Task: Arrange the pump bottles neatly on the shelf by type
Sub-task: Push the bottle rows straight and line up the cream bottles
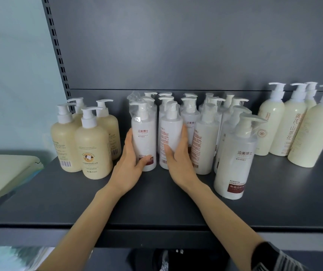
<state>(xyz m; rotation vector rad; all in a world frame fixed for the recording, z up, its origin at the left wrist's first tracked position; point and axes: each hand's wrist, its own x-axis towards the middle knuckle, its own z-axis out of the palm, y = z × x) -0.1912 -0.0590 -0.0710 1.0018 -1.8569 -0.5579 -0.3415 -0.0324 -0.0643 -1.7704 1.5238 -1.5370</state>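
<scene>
White and film-wrapped, the front-left bottle [144, 137] and the second bottle [170, 128] beside it stand mid-shelf, well back from the front edge of the shelf [156, 208]. The left hand [129, 161] curls round the first, thumb across its label; the right hand [178, 159] wraps the second likewise. To square them, I'd slide both upright, gripped low, labels forward, clear of the tan bottles [93, 145] toward the left end and the cream bottles [282, 126] toward the right.
</scene>
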